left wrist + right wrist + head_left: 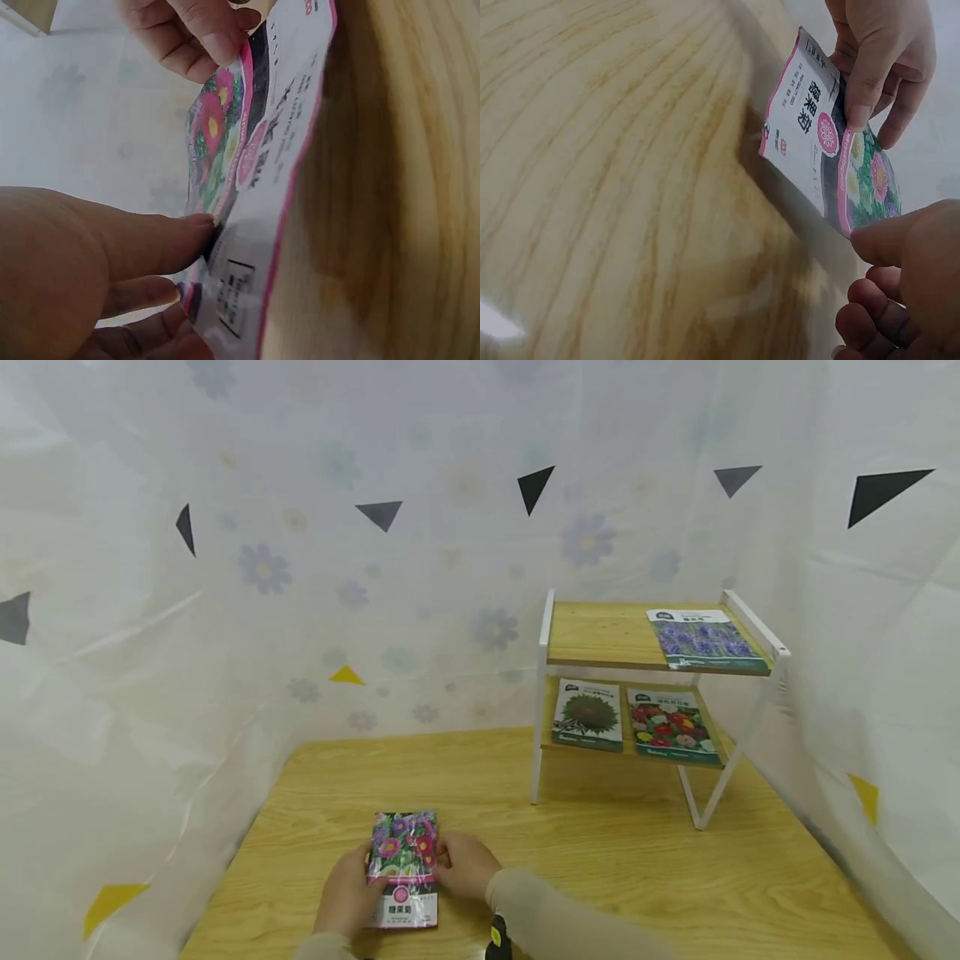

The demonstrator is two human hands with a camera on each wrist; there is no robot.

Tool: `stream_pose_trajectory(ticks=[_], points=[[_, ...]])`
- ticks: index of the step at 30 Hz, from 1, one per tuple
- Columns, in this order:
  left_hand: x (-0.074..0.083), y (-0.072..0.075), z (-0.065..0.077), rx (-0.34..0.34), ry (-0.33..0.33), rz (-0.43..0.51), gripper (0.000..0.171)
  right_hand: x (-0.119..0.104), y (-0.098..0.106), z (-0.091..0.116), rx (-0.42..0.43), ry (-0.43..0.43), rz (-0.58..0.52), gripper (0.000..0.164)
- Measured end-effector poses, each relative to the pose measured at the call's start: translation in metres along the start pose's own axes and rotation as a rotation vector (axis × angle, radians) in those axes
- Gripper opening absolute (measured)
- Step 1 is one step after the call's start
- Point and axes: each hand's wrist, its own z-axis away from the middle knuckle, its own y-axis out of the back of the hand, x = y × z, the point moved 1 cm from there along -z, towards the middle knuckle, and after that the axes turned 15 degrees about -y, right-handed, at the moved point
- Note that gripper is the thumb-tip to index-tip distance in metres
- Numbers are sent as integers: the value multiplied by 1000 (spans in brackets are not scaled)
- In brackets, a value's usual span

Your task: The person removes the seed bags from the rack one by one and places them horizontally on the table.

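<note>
A flower seed packet (403,868) with pink and purple blooms and a white lower band is held between both hands over the near left part of the table. My left hand (348,893) pinches its left edge, thumb on the printed face and fingers behind. On the opposite edge my right hand (467,865) grips it between thumb and curled fingers. In the left wrist view the packet (247,165) is tilted and slightly bowed, its white end close over the wood. The right wrist view shows its shadow on the tabletop beneath.
A two-tier shelf (622,635) with white legs stands at the back right of the wooden table (600,843). On its top tier lies a lavender packet (705,639); below are a sunflower packet (589,714) and a red-flower packet (672,727). A patterned white curtain (450,568) surrounds the table.
</note>
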Motion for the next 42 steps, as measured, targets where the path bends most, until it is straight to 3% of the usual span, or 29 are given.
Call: stream_pose_trajectory(ticks=[13,26,34,42], points=[[-14,-17,2,-110,107,-26,54,2,-17,-2,37,-11,140,19],[-20,-20,3,-97,97,-35,54,3,-16,-3,53,-25,180,24],[-22,-20,5,-91,57,-76,53,5,-19,-5,49,-11,167,26],[-23,-22,6,-91,72,-65,52,7,-20,-4,55,-3,167,28]])
